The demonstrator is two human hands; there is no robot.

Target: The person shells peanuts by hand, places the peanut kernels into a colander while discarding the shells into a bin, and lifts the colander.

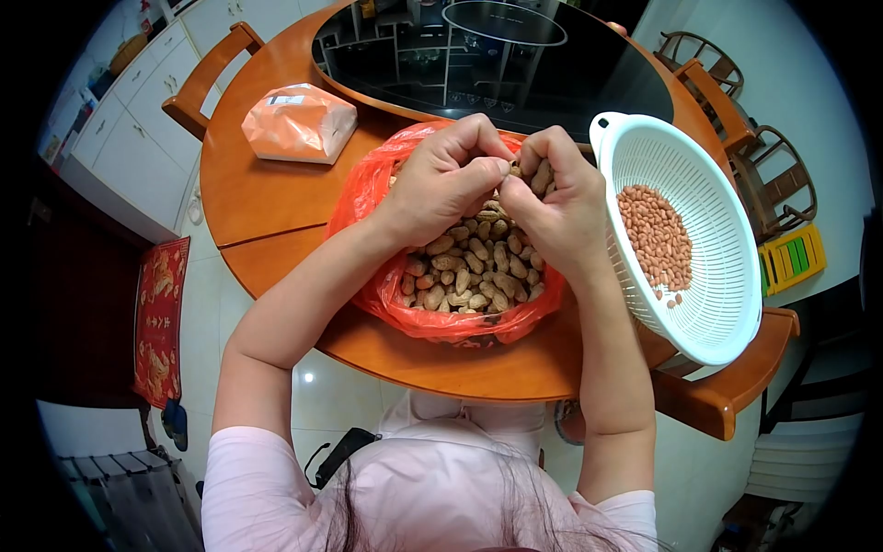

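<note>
Over a red plastic bag (pixel 368 198) of unshelled peanuts (pixel 483 262), my two hands meet thumb to thumb. My left hand (pixel 451 175) is closed in a pinch on a peanut (pixel 515 170), partly hidden by the fingertips. From the other side my right hand (pixel 561 202) pinches the same peanut. Another unshelled peanut (pixel 542 178) shows beneath the curled fingers of my right hand; whether it is held there I cannot tell. Right of that hand stands a white colander (pixel 713 267) with shelled reddish peanut kernels (pixel 655 239) inside.
The round wooden table (pixel 267 216) carries a black glass turntable (pixel 414 55) at the back. An orange and white tissue pack (pixel 299 124) lies at the left. Wooden chairs (pixel 216 78) surround the table, one close under the colander. A yellow and green plastic item (pixel 793 259) is at the far right.
</note>
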